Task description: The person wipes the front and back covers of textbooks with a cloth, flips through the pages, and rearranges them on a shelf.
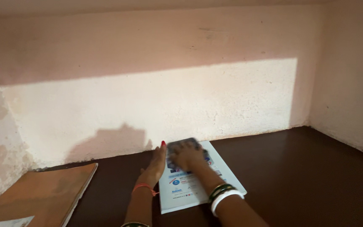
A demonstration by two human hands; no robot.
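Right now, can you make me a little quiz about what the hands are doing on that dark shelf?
1. True or false: the right hand presses a cloth onto the white printed booklet.
2. Where is the left hand? A) on the brown folder B) at the booklet's left edge C) on the wall
3. What lies in the shelf's left corner?

Key: 1 true; 2 B; 3 a brown folder.

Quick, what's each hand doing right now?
Left hand: open, flat beside the white booklet.
Right hand: pressing a blurred dark cloth-like thing onto it; grip unclear.
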